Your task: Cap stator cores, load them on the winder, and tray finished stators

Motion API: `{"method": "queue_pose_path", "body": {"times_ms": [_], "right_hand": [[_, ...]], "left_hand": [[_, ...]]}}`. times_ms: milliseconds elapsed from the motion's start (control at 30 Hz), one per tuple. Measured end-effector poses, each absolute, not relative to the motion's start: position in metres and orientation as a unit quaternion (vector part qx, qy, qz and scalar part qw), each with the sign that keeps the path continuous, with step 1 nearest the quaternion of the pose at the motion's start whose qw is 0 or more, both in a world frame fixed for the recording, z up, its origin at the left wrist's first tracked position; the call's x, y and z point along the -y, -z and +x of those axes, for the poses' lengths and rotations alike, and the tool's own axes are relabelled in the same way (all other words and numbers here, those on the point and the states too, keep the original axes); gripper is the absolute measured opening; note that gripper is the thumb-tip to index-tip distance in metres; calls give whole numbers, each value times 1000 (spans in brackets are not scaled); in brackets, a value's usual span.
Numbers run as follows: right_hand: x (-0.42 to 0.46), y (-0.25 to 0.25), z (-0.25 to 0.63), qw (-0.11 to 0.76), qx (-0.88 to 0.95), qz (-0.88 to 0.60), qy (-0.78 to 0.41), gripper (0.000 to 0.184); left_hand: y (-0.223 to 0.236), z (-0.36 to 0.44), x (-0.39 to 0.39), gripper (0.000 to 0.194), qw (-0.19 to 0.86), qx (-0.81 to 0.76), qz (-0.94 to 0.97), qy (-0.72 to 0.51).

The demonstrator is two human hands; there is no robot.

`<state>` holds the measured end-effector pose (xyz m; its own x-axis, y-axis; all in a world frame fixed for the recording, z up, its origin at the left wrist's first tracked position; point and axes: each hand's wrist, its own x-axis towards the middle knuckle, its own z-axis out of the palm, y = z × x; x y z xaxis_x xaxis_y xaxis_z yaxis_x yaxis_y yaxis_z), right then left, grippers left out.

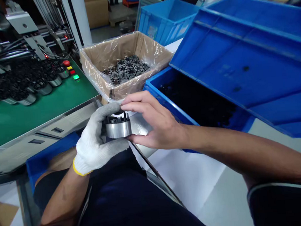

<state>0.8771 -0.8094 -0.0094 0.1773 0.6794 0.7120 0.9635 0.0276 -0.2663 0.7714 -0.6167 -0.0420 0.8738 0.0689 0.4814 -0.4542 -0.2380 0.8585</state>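
A short silver metal cylinder with black plastic parts on top, like a motor stator (118,129), is held upright in front of my body. My left hand (93,141), in a white knit glove with a yellow cuff, grips it from the left, thumb below and fingers above. From the right my bare right hand (156,123) closes around it, its fingertips near the top and its thumb by the lower edge. A dark piece seems to lie between the fingers above the cylinder, but the fingers partly hide it.
Ahead stands a plastic-lined carton (93,67) with several ring-shaped parts. At left, a green work surface (62,103) carries many similar cylinders beside machinery and lit buttons. A blue bin (165,97) of black pieces sits at right, under a tilted blue crate (248,55).
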Motion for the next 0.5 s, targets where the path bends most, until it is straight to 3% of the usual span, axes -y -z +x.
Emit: {"method": "queue_pose_path", "body": {"times_ms": [133, 333, 500], "right_hand": [[808, 8, 879, 390, 622, -657, 172, 39], [808, 6, 877, 407, 622, -652, 149, 30], [808, 6, 873, 397, 618, -663, 143, 29]], "left_hand": [[50, 772, 609, 65, 637, 172, 724, -201], [26, 776, 597, 55, 409, 202, 850, -265], [26, 774, 600, 47, 333, 207, 874, -289]]}}
